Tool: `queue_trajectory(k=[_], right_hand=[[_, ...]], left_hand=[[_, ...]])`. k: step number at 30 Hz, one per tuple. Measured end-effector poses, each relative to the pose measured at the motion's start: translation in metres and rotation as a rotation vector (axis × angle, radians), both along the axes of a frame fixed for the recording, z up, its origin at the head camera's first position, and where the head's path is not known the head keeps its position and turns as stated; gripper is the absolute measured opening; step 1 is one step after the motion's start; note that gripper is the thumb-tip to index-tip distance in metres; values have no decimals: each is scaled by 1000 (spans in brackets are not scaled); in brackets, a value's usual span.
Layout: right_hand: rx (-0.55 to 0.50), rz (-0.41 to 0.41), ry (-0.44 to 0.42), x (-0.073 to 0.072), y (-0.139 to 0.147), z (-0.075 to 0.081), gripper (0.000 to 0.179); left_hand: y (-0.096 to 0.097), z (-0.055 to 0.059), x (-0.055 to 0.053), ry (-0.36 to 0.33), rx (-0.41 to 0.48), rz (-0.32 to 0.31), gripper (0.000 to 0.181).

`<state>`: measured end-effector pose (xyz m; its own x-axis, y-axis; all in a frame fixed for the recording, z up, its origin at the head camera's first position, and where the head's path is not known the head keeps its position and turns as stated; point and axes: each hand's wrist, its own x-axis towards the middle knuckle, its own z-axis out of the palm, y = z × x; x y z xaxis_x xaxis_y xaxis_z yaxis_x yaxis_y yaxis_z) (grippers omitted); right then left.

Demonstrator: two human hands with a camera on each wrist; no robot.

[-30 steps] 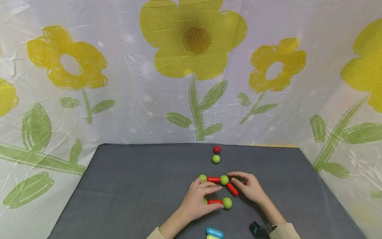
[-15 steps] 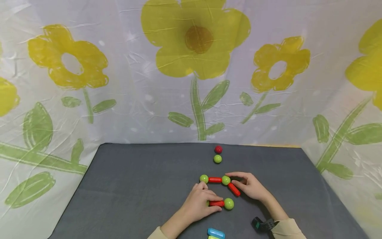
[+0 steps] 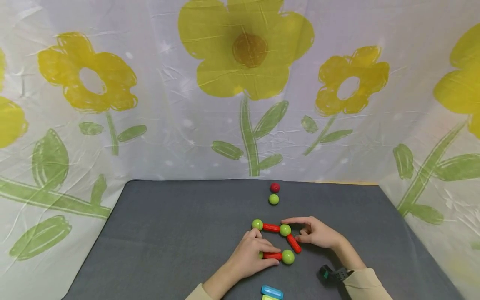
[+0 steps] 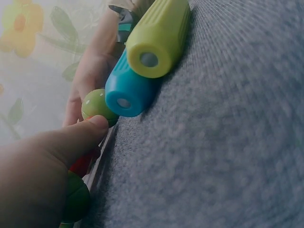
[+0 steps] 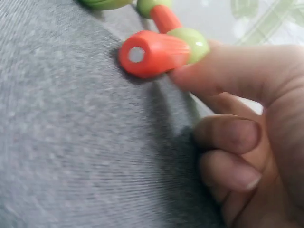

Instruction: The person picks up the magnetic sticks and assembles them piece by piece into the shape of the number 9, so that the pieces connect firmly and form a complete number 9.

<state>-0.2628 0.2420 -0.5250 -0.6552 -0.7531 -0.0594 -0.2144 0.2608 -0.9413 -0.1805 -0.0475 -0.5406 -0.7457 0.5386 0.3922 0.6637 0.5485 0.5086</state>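
Note:
My left hand (image 3: 245, 253) pinches a red magnetic rod (image 3: 272, 256) between thumb and fingers. That rod joins a green ball (image 3: 288, 257) on its right and another at its left, mostly behind the fingers. Beyond it, a second red rod (image 3: 271, 228) links a green ball (image 3: 257, 225) to another green ball (image 3: 285, 230). From the latter, a third red rod (image 3: 293, 243) slants toward me, its silver magnet end bare in the right wrist view. My right hand (image 3: 318, 233) holds this joint, thumb against the slanted rod, index finger behind the ball; the other fingers are curled.
A red ball (image 3: 275, 187) and a green ball (image 3: 274, 199) stand near the far edge of the grey table (image 3: 180, 233). At the front lie a blue rod (image 3: 272, 292) and a yellow-green rod (image 4: 159, 42). A flowered cloth (image 3: 168, 137) hangs behind.
My left thumb and fingers have closed on the near red rod. The right thumb has moved onto the slanted rod, whose free end has swung slightly nearer the near green ball.

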Motion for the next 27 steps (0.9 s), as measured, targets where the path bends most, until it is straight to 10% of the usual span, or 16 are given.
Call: queue_trajectory(k=[14, 27], right_hand=[[117, 185, 18, 5, -4, 21, 78], [219, 139, 140, 3, -9, 32, 68]], left_hand=[[-1, 1, -1, -26, 5, -3, 30], [-3, -1, 0, -74, 31, -31, 27]])
